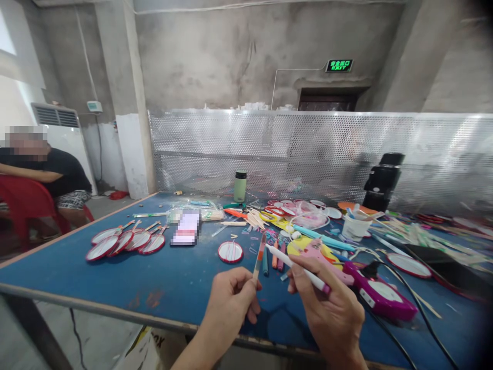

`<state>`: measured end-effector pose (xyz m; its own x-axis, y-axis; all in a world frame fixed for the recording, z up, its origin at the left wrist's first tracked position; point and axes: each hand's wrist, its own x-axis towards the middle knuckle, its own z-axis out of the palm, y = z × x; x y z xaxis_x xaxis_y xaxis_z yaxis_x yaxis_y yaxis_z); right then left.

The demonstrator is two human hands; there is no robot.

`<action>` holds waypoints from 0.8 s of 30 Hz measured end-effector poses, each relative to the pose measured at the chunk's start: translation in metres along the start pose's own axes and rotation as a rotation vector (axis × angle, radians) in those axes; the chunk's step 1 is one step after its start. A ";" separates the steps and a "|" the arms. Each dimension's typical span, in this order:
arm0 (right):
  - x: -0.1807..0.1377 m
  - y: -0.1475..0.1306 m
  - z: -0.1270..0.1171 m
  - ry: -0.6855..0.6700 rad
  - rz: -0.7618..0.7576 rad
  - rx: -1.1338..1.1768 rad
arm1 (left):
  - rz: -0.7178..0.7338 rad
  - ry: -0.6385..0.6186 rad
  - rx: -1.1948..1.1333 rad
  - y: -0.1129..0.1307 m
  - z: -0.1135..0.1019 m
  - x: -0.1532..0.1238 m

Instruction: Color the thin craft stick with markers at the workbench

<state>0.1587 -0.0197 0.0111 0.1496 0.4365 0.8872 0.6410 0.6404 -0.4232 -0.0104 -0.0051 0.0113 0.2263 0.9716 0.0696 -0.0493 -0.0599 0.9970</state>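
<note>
Between the thumb and fingers of my left hand (pixel 233 295) a narrow wooden stick (pixel 259 258) stands up, its upper part coloured orange and brown. My right hand (pixel 329 303) grips a white marker pen (pixel 298 266) with a purple end, and the pen's tip points at the stick, close to its coloured part. Whether the tip touches it I cannot tell. Just beyond my hands lie a teal marker (pixel 265 263), an orange marker (pixel 275 255) and a round white disc with a red rim (pixel 230 252). A pink glue gun (pixel 321 257) rests beside my right hand.
Several red-rimmed discs (pixel 125 241) overlap on the left, near a phone (pixel 186 227). A green bottle (pixel 240 186) stands at the back. On the right are a white cup (pixel 355 227), a purple power strip (pixel 381 293) with cables and a dark phone (pixel 442 264). A person (pixel 57 172) sits far left.
</note>
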 end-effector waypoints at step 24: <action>0.000 -0.001 -0.001 -0.013 0.012 0.016 | 0.011 -0.011 0.023 0.001 0.000 -0.001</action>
<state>0.1586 -0.0210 0.0114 0.1477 0.4525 0.8795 0.6271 0.6448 -0.4371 -0.0109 -0.0061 0.0124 0.2363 0.9683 0.0813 -0.0293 -0.0765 0.9966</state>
